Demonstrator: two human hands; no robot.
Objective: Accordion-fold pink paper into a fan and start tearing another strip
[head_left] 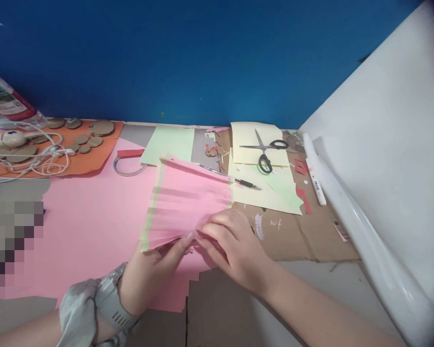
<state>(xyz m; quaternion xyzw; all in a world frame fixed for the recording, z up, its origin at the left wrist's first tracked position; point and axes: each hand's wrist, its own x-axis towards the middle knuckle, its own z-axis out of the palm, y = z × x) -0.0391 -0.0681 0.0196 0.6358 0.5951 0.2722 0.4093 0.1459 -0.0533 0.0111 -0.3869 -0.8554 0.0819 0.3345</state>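
A pink sheet of paper (188, 197) with pale green edges and several crosswise creases lies between my two hands, above a larger pink sheet. My left hand (159, 258) is closed on its near edge, thumb on top and the other fingers hidden underneath. On the same edge, my right hand (231, 241) pinches the paper with thumb and bent fingers, close to the left thumb. Along the far edge of the creased paper lies a black-gripped pen (248, 183). Beyond it, black-handled scissors (264, 149) rest open on pale yellow paper (246, 132).
Left of the hands spreads the large pink sheet (87, 226). White cables (50, 159) and brown cut-out discs (101, 127) lie on orange paper (90, 164). A bottle (10, 99) leans at far left. A white marker (316, 183) and a clear plastic roll (358, 217) are at right.
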